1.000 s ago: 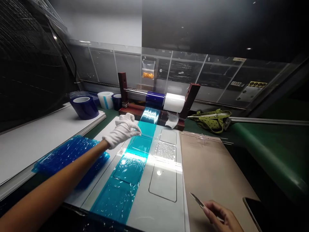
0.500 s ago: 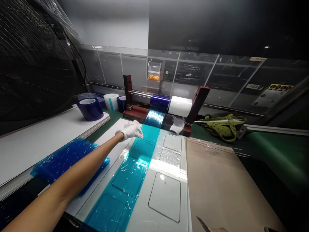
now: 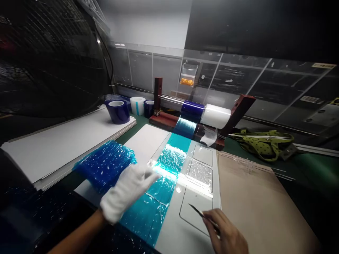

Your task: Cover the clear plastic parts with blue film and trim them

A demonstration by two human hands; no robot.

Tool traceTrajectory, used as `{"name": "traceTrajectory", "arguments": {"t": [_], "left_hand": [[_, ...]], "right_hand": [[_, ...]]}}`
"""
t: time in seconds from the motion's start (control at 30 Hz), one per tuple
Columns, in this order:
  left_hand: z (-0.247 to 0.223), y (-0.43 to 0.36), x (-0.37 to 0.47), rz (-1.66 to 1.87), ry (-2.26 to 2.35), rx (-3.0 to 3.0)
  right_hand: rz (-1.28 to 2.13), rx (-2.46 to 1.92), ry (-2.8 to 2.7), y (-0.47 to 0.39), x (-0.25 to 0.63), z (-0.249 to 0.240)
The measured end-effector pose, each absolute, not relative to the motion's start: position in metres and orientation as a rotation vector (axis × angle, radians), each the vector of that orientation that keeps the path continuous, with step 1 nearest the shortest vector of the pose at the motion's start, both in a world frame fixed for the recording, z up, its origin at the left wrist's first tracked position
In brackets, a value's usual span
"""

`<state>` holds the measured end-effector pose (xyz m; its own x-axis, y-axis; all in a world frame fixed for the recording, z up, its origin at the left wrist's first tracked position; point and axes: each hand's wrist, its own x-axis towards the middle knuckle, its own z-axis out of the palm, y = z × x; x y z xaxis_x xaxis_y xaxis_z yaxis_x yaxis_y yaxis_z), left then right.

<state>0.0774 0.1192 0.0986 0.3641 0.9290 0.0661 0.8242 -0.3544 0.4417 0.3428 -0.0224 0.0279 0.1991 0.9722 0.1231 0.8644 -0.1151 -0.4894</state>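
My left hand [image 3: 129, 190], in a white glove, hovers at the left edge of the blue film strip [image 3: 145, 220], its fingers partly spread and slightly blurred. I see nothing held in it. My bare right hand [image 3: 225, 229] is closed around a slim knife [image 3: 197, 210], whose dark pointed blade angles up and left over the white sheet with outlined rounded panels [image 3: 197, 201]. The film runs down over this sheet from the dark blue film roll [image 3: 192, 111]. Whether the blade touches the sheet, I cannot tell.
A red-brown stand [image 3: 158, 97] carries the blue roll and a white roll [image 3: 216, 115]. Left are a pile of blue film pieces [image 3: 108, 162], a stack of white sheets [image 3: 69, 144] and spare rolls [image 3: 119, 114]. Right lie a brown board [image 3: 251, 197] and a green dotted bag [image 3: 265, 143].
My left hand has moved from the film's far end near the roll back toward me. My right hand has come into view with the knife, now over the sheet. The view has shifted left.
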Motion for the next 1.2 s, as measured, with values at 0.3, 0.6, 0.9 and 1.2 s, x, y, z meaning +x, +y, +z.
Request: {"name": "traceTrajectory", "arguments": {"t": [0.3,0.6,0.9,1.2], "left_hand": [[0.007,0.008,-0.024,0.223,1.730,1.119],[-0.014,0.004,-0.009,0.600,1.397,0.892],[0.003,0.002,-0.008,0.639,1.204,0.751],[0.039,-0.008,0.003,0.683,1.310,0.760]], "right_hand": [[0.101,-1.872,-2.270,0.047,0.221,0.042],[-0.019,-1.828,-2.474,0.073,0.185,0.041],[0.022,-2.029,-2.441,0.027,0.262,0.043],[-0.004,-2.301,-2.006,-0.045,0.326,0.044]]}}
